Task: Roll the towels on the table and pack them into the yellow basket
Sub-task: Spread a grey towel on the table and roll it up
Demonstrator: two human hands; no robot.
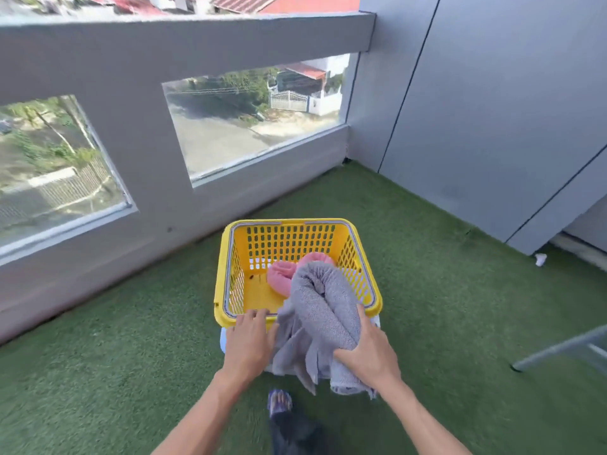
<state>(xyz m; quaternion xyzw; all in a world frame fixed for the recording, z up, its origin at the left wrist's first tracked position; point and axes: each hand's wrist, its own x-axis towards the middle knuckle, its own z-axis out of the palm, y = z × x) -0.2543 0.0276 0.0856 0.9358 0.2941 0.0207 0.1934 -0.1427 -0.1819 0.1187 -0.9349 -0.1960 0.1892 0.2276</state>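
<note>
One pink towel (279, 274) lies in the yellow basket (230, 318); right hand (368, 356) grips one grey towel (318, 310), left hand (249, 339) relaxed on rim.

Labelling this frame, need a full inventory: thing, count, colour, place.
basket: 1, yellow, centre, raised off the turf
rolled towel: 1, pink, inside basket
towel: 1, grey, loosely rolled, draped over basket's near rim
turf: green, covers floor
parapet: grey, glass panels, behind basket
metal frame: 1, grey, right edge
scrap: 1, white, by right wall
sandalled foot: 1, bottom centre
left hand: on basket's near rim
right hand: grips grey towel
</note>
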